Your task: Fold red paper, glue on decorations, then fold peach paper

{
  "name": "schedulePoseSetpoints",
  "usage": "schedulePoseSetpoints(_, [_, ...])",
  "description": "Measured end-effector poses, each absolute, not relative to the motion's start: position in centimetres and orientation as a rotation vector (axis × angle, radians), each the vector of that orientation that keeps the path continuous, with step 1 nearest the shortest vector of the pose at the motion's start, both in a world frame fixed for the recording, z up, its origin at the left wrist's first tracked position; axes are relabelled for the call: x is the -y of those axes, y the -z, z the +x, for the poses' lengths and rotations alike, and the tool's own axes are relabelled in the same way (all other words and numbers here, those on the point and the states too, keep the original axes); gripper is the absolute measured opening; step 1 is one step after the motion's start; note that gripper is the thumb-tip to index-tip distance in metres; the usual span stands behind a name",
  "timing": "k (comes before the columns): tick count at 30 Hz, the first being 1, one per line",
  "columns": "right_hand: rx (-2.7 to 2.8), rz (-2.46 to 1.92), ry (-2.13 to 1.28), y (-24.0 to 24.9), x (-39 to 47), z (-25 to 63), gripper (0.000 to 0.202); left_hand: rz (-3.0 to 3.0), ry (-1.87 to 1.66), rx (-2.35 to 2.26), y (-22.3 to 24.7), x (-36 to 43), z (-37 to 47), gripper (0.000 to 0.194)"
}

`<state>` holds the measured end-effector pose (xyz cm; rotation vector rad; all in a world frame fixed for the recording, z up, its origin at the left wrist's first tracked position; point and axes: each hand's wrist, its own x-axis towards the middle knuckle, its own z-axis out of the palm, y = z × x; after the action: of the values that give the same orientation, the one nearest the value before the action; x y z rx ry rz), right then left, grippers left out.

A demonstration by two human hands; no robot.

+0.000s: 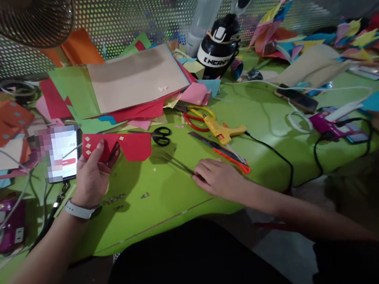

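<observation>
Where the red paper is: in the left hand, thumb on top, fingers under; held just above the surface.
Red paper shape: flat, matte, stiff-looking, notched along its lower side; right part hangs as an angular flap. Small pale-yellow squares sit on the face.
Right hand: closed around slim metal tweezers, tips slightly apart, pointing toward the flap without touching it.
Scissors: black loop handles, lying just beyond the flap's right side; blades run left behind the paper.
Cutter: orange body, long dark blade, diagonal, just beyond the right hand.
Glue gun: yellow plastic, beside the cutter; black cord curves right.
Phone: lit screen, close by the left hand; tight on that side.
Open room: smooth green patch between the hands, down to the front edge; only small bits near the left wrist.
Far side: layered sheets, crowded.
</observation>
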<state>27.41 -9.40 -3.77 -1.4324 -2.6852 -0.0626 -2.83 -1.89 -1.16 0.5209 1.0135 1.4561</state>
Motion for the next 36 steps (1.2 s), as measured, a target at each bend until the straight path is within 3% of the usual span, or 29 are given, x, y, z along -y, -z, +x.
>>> schedulePoseSetpoints(3, [2.440,-1.540,-0.205,3.2,9.3,28.7,0.028,0.513,-1.463,-0.992,1.2,1.8,-2.9,0.010])
schedulePoseSetpoints(9, [1.642,-1.482,-1.158,-1.0,8.2,30.2,0.035,0.534,-1.456,-0.989,1.5,1.7,-3.3,0.008])
schedulePoseSetpoints(13, [1.464,-1.409,-1.401,-3.7,7.4,29.8,0.034,0.545,-1.458,-0.984,1.5,1.8,-3.4,0.008])
schedulePoseSetpoints(18, [1.572,-1.341,-1.222,-3.3,6.7,28.0,0.025,0.524,-1.457,-0.973,1.2,1.9,-3.2,0.007])
schedulePoseSetpoints(24, [2.124,-1.320,-0.516,0.0,5.5,26.9,0.020,0.519,-1.446,-0.961,1.4,2.0,-3.1,0.007])
schedulePoseSetpoints(36, [2.175,-1.012,-0.577,1.7,6.8,24.0,0.016,0.546,-1.420,-0.944,2.3,2.2,-3.2,0.011])
